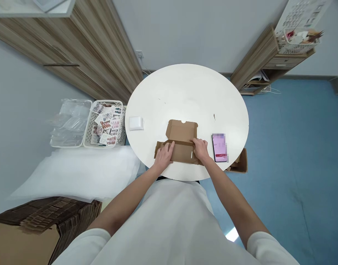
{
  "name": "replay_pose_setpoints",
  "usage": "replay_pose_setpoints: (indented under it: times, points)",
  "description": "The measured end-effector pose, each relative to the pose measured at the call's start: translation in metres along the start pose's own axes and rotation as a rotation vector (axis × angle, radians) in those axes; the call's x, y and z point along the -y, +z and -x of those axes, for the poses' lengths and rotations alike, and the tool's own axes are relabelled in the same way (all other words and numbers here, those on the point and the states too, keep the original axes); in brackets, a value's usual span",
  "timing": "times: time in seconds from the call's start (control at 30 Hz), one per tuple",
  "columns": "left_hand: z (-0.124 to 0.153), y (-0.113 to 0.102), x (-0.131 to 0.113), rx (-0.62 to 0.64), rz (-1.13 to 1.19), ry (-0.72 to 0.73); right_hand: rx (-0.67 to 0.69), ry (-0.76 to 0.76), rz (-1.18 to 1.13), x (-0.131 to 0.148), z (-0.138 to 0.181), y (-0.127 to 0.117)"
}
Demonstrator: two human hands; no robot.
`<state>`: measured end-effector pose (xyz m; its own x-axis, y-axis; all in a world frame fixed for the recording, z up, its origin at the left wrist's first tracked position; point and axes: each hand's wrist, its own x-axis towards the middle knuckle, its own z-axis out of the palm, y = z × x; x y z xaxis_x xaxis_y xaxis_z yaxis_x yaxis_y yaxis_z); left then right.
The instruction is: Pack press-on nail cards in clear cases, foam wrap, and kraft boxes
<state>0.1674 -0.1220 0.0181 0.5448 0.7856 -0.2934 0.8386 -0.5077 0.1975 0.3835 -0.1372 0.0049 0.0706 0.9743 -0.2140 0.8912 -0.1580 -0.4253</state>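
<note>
A brown cardboard mailer box (pixel 181 151) lies unfolded near the front edge of the white round table. Its lid flap (pixel 182 130) spreads flat toward the far side, with a half-round notch in its edge. My left hand (pixel 164 156) is closed over the left part of the box, fingers on the cardboard by the fold. At the right end, my right hand (pixel 200 148) grips the box's side near the crease. A small white strip shows on the panel between the hands. The undersides of my fingers are hidden.
On the table (pixel 185 88), a phone (pixel 220 148) lies right of the box and a white packet (pixel 136 123) at the left. A basket of carded press-on nails (pixel 105 125) and a bin of clear plastic packaging (pixel 71 123) stand left. Flattened cardboard (pixel 28 235) is stacked lower left.
</note>
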Motion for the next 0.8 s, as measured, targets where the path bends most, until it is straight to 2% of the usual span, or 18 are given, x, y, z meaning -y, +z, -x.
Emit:
replay_pose_setpoints:
  times: [0.13,0.3,0.47,0.53,0.63,0.7,0.8]
  points:
    - [-0.008,-0.011,0.001,-0.024,-0.097,0.085,-0.027,-0.064,0.102,-0.001,0.003,0.005]
    - [-0.017,-0.011,0.002,0.016,-0.136,0.161,-0.017,-0.06,0.165,0.005,0.012,0.002]
    - [-0.012,-0.009,0.003,0.015,-0.122,0.148,-0.207,0.001,0.209,0.026,0.037,-0.006]
    - [-0.009,-0.008,0.003,0.016,-0.108,0.139,-0.172,-0.098,0.234,0.035,0.046,-0.003]
    - [-0.006,-0.007,0.002,0.008,-0.081,0.134,-0.013,-0.238,0.279,0.044,0.053,0.009]
    - [-0.004,-0.008,0.002,-0.005,-0.063,0.139,0.041,-0.229,0.299,0.046,0.054,0.019]
    - [0.005,-0.009,0.004,-0.034,-0.007,0.128,0.039,-0.193,0.305,0.048,0.053,0.029]
